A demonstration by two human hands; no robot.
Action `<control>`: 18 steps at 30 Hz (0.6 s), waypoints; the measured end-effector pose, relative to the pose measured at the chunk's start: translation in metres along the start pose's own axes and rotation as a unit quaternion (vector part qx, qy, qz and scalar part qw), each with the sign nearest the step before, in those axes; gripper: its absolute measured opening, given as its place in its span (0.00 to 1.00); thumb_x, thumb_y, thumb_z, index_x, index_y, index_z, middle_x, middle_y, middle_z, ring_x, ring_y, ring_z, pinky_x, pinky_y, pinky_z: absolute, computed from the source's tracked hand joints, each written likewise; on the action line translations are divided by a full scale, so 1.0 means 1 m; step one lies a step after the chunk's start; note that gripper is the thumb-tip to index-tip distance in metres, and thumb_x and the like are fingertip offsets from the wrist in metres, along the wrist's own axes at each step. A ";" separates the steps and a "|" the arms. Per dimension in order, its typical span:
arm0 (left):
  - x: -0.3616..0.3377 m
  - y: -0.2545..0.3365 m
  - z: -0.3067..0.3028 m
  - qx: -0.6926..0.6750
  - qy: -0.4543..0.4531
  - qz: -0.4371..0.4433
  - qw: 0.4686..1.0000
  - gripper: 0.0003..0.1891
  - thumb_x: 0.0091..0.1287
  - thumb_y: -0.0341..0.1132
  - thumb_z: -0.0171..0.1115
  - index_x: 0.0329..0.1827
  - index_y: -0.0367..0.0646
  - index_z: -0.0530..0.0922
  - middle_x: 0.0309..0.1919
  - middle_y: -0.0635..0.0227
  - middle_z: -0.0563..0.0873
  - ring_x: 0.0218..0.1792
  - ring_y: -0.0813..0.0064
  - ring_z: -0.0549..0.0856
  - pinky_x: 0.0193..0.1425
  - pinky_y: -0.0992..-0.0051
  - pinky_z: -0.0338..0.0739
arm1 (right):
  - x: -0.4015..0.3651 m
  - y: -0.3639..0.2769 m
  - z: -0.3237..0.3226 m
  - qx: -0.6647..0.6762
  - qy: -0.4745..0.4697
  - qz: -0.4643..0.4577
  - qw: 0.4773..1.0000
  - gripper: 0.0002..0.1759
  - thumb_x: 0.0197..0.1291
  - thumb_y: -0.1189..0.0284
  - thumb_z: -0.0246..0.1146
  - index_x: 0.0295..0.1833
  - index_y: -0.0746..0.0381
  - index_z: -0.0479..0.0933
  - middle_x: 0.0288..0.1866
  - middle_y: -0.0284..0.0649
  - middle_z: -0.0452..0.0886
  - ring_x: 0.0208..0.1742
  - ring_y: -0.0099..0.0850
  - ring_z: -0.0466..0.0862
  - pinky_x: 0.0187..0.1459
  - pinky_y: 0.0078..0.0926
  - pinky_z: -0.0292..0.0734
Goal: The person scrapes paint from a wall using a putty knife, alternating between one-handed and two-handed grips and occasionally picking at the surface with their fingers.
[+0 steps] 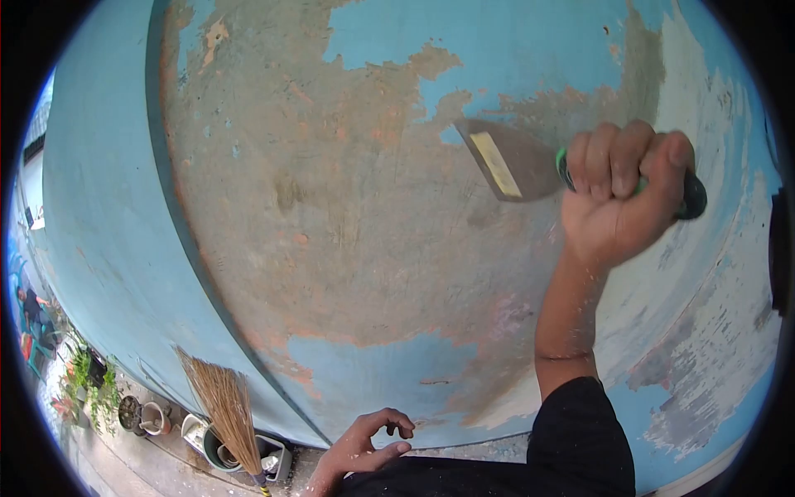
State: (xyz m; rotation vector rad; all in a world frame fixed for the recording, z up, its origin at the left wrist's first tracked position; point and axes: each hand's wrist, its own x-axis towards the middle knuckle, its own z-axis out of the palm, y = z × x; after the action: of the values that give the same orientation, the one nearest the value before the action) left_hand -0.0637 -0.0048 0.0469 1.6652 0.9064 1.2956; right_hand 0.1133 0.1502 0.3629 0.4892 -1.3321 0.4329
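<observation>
My right hand (623, 186) is wrapped round the green-and-black handle of a putty knife (534, 170), raised high against the wall. The wide metal blade points left, with a pale yellow strip across it, and overlaps a scraped patch just under a ragged edge of blue paint. Most of the wall (348, 215) here shows bare grey-brown plaster with blue paint left in patches. Low at the bottom centre, my left hand (371, 443) hangs in front of the wall, fingers curved and apart from the thumb, holding nothing. Pale specks dot its skin.
A stick broom (222, 406) leans at the lower left beside a grey tub (280, 457) and bucket. Flower pots (155, 418) and green plants (95, 377) line the paving. A seated person (35, 311) is far left. A raised blue pillar edge (186, 224) runs down the wall.
</observation>
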 end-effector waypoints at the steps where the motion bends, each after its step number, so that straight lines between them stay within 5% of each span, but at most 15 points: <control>1: 0.001 0.001 -0.001 0.003 -0.003 -0.006 1.000 0.15 0.65 0.40 0.66 0.48 0.39 0.78 0.41 0.63 0.85 0.44 0.71 0.83 0.49 0.71 0.74 | 0.001 -0.004 -0.002 0.032 -0.034 0.001 0.999 0.24 0.76 0.59 0.47 0.23 0.51 0.57 0.16 0.26 0.57 0.15 0.18 0.55 0.19 0.21 0.53; 6: 0.004 -0.002 0.003 -0.002 -0.004 0.002 1.000 0.16 0.65 0.41 0.67 0.48 0.39 0.78 0.41 0.63 0.85 0.44 0.71 0.83 0.50 0.70 0.74 | 0.003 -0.017 -0.020 0.116 -0.058 -0.025 0.991 0.22 0.77 0.59 0.46 0.25 0.51 0.57 0.17 0.25 0.57 0.15 0.18 0.55 0.20 0.21 0.54; 9: 0.009 0.002 0.003 0.004 -0.032 0.018 0.999 0.15 0.64 0.36 0.68 0.49 0.38 0.78 0.41 0.64 0.85 0.43 0.71 0.83 0.49 0.72 0.75 | 0.003 -0.008 -0.012 0.000 -0.063 0.004 0.998 0.23 0.77 0.58 0.46 0.24 0.50 0.58 0.16 0.25 0.58 0.15 0.16 0.56 0.20 0.20 0.55; 12: 0.011 -0.002 0.003 0.001 -0.022 0.002 1.000 0.16 0.65 0.40 0.66 0.49 0.38 0.78 0.40 0.63 0.85 0.44 0.70 0.82 0.51 0.70 0.74 | 0.001 -0.030 -0.020 0.143 -0.087 -0.013 0.986 0.23 0.77 0.59 0.48 0.24 0.52 0.58 0.16 0.26 0.58 0.15 0.18 0.57 0.20 0.21 0.54; 16: 0.012 0.002 0.004 0.009 -0.039 0.006 0.999 0.16 0.65 0.40 0.67 0.49 0.38 0.78 0.40 0.64 0.85 0.44 0.71 0.82 0.51 0.70 0.74 | 0.002 -0.010 -0.009 0.018 -0.028 0.035 0.999 0.24 0.76 0.63 0.47 0.23 0.52 0.55 0.17 0.26 0.59 0.15 0.18 0.57 0.20 0.20 0.55; 18: 0.010 0.001 0.004 0.003 -0.031 0.010 0.999 0.16 0.64 0.40 0.67 0.48 0.38 0.78 0.40 0.64 0.85 0.44 0.72 0.82 0.50 0.70 0.74 | 0.010 -0.026 -0.021 0.089 -0.013 -0.006 0.996 0.25 0.75 0.61 0.49 0.22 0.52 0.55 0.17 0.27 0.58 0.15 0.18 0.56 0.20 0.21 0.54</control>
State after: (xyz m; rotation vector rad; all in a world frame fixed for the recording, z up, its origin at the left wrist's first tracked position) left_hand -0.0581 0.0033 0.0511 1.7131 0.8599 1.2477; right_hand 0.1464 0.1407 0.3667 0.6522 -1.3206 0.5412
